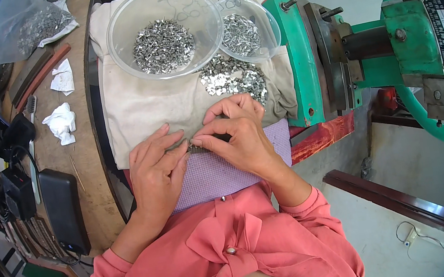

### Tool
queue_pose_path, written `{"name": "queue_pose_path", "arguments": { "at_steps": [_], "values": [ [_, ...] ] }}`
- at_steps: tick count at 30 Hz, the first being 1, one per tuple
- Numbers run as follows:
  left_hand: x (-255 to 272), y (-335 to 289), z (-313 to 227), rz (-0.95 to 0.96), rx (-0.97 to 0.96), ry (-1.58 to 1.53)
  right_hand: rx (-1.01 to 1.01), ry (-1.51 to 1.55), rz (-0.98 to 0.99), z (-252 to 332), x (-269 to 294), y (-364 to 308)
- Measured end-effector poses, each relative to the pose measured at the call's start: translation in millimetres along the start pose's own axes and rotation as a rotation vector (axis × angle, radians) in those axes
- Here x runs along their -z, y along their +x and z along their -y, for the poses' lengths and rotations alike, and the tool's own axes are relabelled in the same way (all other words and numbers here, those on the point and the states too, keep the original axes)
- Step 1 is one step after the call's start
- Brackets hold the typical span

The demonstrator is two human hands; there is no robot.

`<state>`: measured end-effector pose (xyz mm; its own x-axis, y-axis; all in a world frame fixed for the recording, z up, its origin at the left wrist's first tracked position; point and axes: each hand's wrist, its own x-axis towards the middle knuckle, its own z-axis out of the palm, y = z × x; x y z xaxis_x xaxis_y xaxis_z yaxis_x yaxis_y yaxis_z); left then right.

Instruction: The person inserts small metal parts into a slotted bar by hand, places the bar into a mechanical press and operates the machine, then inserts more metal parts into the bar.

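In the head view, at mid-frame, pinches metal bits (194, 146) near the purple cloth (208, 180) with the right hand (239, 139); holds the left hand (153, 163) just beside, fingertips narrowed, cannot tell whether gripping. Best to press lightly, align fingertips, and avoid nudging the pile (234, 79) at upper centre.

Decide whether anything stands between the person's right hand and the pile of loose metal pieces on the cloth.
Nothing visible does: the right hand borders the near edge of the pile of loose metal pieces; whether they touch, I cannot tell.
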<state>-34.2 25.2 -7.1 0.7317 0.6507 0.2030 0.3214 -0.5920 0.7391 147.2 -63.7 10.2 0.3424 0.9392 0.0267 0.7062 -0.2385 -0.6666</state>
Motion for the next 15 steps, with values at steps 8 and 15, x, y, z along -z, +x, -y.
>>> {"name": "queue_pose_path", "arguments": {
  "at_steps": [8,15],
  "values": [
    [1.2,1.2,0.1,0.002,-0.007,0.018,0.011,-0.013,-0.004,-1.5,1.7,1.0],
    [0.8,1.3,0.3,-0.003,-0.012,0.012,0.003,-0.039,-0.015,1.8,-1.6,2.6]
  ]
}}
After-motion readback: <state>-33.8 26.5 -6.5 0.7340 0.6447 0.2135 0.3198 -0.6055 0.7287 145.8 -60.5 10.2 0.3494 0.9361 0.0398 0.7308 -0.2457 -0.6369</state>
